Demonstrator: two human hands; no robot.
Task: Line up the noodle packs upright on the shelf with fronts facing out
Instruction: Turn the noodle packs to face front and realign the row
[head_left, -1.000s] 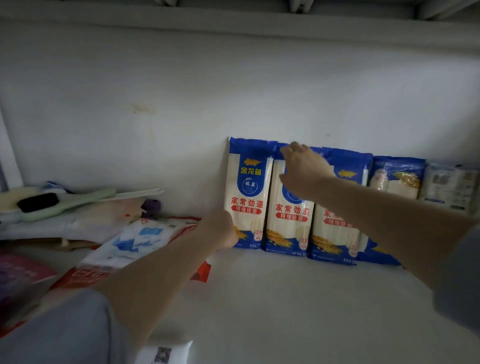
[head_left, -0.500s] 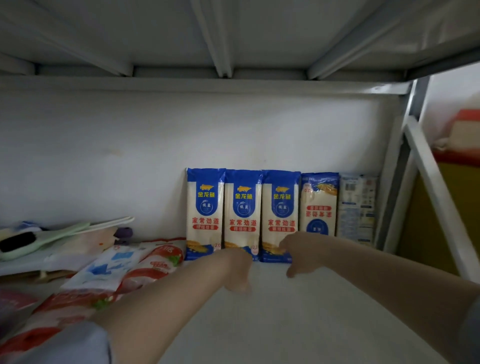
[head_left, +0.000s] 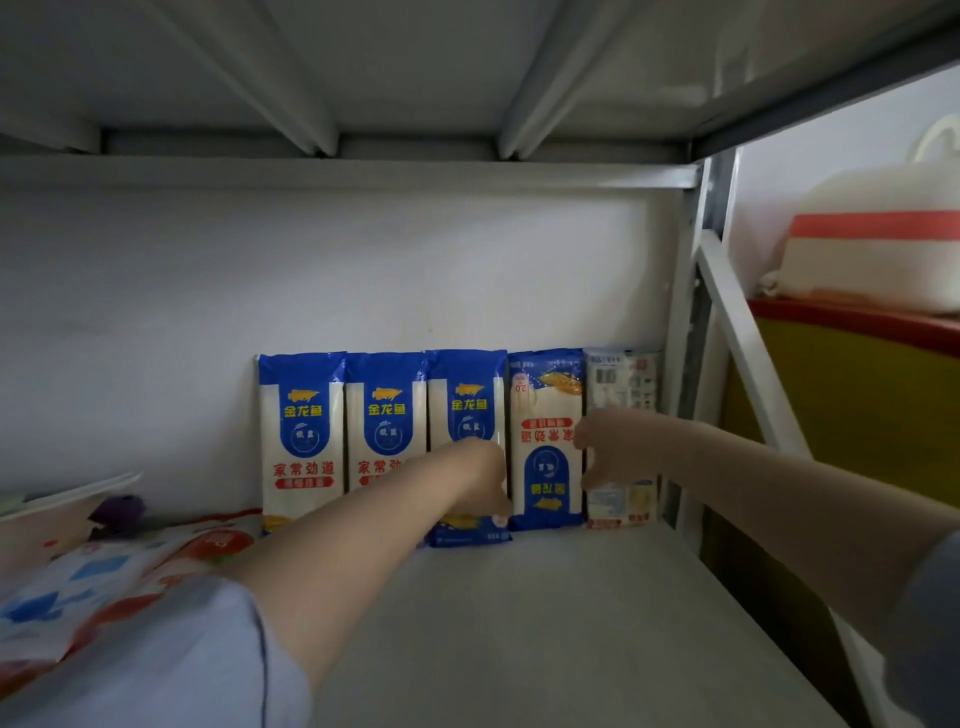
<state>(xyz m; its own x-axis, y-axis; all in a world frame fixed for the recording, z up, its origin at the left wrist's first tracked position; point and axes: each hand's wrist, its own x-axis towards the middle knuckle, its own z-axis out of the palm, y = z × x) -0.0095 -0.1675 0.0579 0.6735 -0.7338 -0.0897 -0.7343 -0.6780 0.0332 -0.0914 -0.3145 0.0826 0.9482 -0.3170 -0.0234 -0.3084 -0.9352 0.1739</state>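
Note:
Five noodle packs stand in a row against the back wall of the shelf (head_left: 519, 634). The first pack (head_left: 301, 441), second pack (head_left: 384, 415) and third pack (head_left: 465, 395) stand upright with blue-and-white fronts facing out. The fourth pack (head_left: 545, 467) shows its front upside down. The fifth pack (head_left: 623, 379) shows its white back with a barcode. My left hand (head_left: 483, 478) curls round the fourth pack's left edge and my right hand (head_left: 610, 447) round its right edge; their fingertips are hidden.
A pile of red, white and blue bags (head_left: 104, 577) lies flat at the left of the shelf. A metal post (head_left: 691, 364) and a diagonal brace (head_left: 743, 353) close the right end. The upper shelf hangs low overhead. A white-and-red bag (head_left: 872, 260) sits outside at right.
Both hands have moved right and up from in front of the row to either side of the upside-down fourth pack. The view has shifted right and closer.

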